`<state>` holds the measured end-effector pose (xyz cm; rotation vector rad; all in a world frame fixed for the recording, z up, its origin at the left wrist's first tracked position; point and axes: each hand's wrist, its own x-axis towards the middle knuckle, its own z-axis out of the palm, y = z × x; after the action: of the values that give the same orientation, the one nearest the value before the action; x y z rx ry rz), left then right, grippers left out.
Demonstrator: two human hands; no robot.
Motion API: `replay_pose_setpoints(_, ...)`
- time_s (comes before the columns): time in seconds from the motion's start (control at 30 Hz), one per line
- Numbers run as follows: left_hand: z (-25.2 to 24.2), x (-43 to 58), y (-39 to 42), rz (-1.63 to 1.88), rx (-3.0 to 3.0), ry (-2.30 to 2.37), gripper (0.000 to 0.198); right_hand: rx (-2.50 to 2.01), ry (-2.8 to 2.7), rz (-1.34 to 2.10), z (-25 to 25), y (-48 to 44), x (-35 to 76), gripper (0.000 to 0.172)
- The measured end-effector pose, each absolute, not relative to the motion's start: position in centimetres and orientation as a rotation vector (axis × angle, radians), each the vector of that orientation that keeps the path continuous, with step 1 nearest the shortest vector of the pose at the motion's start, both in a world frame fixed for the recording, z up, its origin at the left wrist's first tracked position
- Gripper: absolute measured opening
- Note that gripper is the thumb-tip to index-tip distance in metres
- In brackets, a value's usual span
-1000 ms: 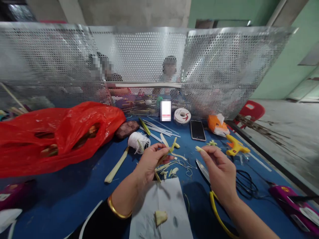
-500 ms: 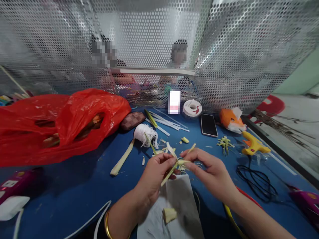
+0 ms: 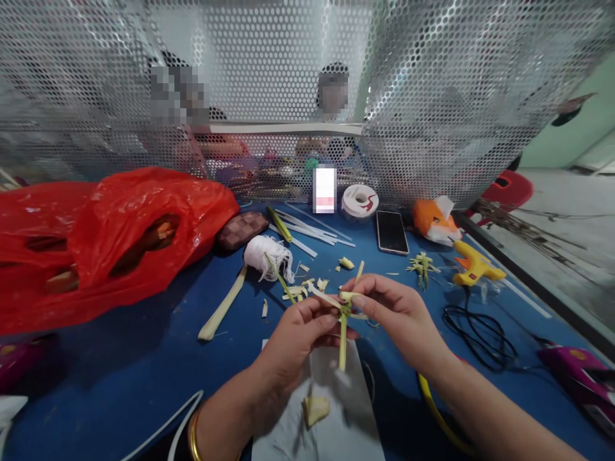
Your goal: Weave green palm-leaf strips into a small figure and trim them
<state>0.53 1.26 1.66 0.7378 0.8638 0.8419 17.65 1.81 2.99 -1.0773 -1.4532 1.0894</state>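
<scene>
Between my two hands is a small knot of pale green plant strips (image 3: 343, 336), with ends sticking out several ways. My left hand (image 3: 305, 326) pinches it from the left, fingers curled beneath. The thumb and forefinger of my right hand (image 3: 391, 307) grip a strip at its upper right. Below my hands lies a white sheet (image 3: 358, 410) with a short pale stalk piece (image 3: 316, 410) on it. Cut scraps (image 3: 295, 291) are scattered just beyond my left hand, beside a roll of white string (image 3: 269, 257). A longer pale stalk (image 3: 222, 305) rests to the left.
A red plastic bag (image 3: 115, 243) fills the left side. Farther back are a brown checked pouch (image 3: 241, 230), white strips (image 3: 307, 229), a ribbon spool (image 3: 360, 201) and a phone (image 3: 392, 232). On the right lie a yellow glue gun (image 3: 475, 264) and its black cord (image 3: 480, 336). A perforated metal screen (image 3: 278, 64) stands behind.
The strip end that pointed down-left now hangs straight down from the knot. My right fingers have shifted onto a strip at its top. The view has turned slightly right.
</scene>
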Motion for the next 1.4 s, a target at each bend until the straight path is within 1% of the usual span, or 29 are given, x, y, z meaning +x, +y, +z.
replay_pose_setpoints(0.07, 1.5, 0.6, 1.3, 0.854, 0.770, 0.889, 0.032, -1.083, -1.469, 1.014, 2.9, 1.6, 17.5, 0.014)
replay_pose_setpoints(0.2, 1.1, 0.5, 1.5, 0.893, 0.846, 0.989, 0.022, -1.062, -1.564, 0.841, 2.8, 1.3, 17.1, 0.011)
replay_pose_setpoints(0.3, 1.1, 0.4, 1.5, 0.945, 0.904, 0.989, 0.018, -1.030, -1.599, 0.770, 2.7, 1.1, 16.8, 0.008)
replay_pose_setpoints(0.53, 1.4, 0.1, 1.5, 0.925, 1.071, 0.967, 0.017, -1.019, -1.584, 0.747, 2.4, 1.0, 16.8, 0.008)
replay_pose_setpoints(0.67, 1.2, 0.1, 1.5, 0.896, 1.029, 0.913, 0.017, -1.008, -1.571, 0.761, 2.5, 0.9, 16.8, 0.009)
replay_pose_setpoints(0.83, 1.1, 0.1, 1.5, 0.814, 0.948, 0.836, 0.023, -1.007, -1.558, 0.779, 2.6, 0.8, 16.7, 0.011)
replay_pose_setpoints(1.03, 0.8, 0.1, 1.5, 0.811, 0.917, 0.797, 0.027, -0.974, -1.578, 0.798, 2.5, 0.7, 16.8, 0.011)
replay_pose_setpoints(1.2, 0.7, 0.4, 1.4, 0.890, 0.913, 0.883, 0.015, -0.969, -1.608, 0.760, 2.6, 0.6, 16.6, 0.012)
replay_pose_setpoints(1.4, 1.1, 0.8, 1.1, 0.960, 0.898, 0.839, 0.011, -1.012, -1.604, 0.588, 2.4, 0.0, 16.4, 0.014)
